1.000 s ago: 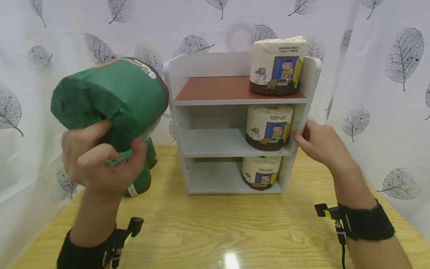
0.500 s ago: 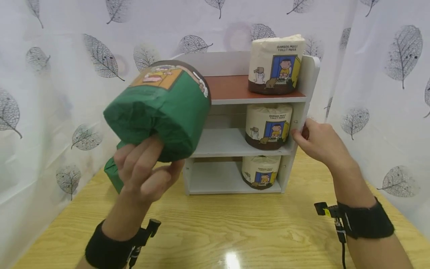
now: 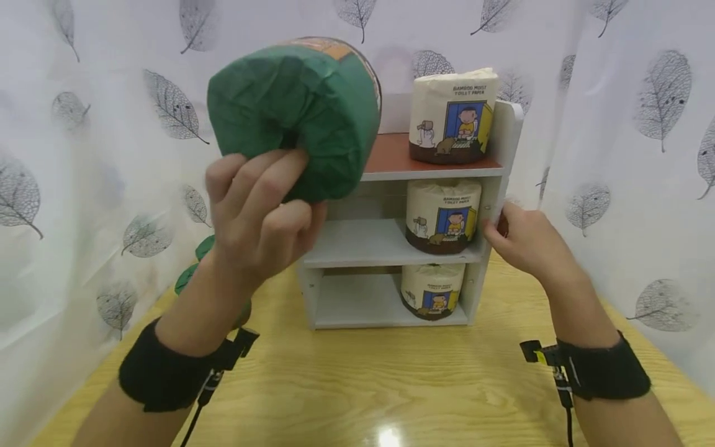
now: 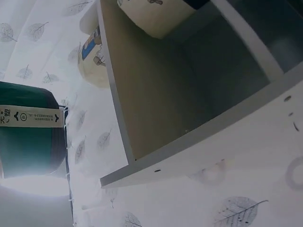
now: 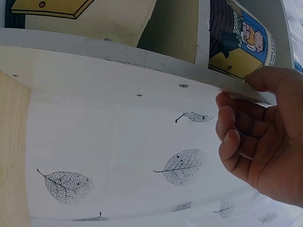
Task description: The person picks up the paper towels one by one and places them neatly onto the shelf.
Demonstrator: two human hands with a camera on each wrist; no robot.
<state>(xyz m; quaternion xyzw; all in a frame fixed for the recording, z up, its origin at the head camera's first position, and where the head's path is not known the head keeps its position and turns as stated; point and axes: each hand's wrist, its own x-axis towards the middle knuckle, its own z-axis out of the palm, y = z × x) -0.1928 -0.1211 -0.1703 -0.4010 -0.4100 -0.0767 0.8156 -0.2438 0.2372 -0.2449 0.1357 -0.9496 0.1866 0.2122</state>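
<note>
High in front of the shelf's upper left, my left hand (image 3: 262,217) holds a green-wrapped toilet paper roll (image 3: 251,99), fingertips at the hole in its end. The roll is tilted, that end facing the head camera, and hides part of the top board. In the left wrist view the green roll (image 4: 26,151) shows a pale label strip. My right hand (image 3: 530,242) pinches the front edge of the white shelf's (image 3: 357,239) right side panel, thumb inside; the right wrist view shows its other fingers curled. Cream rolls stand at the right on the top (image 3: 430,105), middle (image 3: 424,198) and bottom (image 3: 419,276) boards.
More green rolls (image 3: 186,278) stand on the wooden table (image 3: 346,385) at the left, mostly hidden behind my left forearm. A white curtain (image 3: 609,155) with a leaf print surrounds the back and sides. Each wrist wears a black band (image 3: 606,366) with a small camera and cable.
My left hand has carried the green roll rightward and up to the shelf's upper left, turning its holed end toward the head camera. The right hand has stayed at the side panel.
</note>
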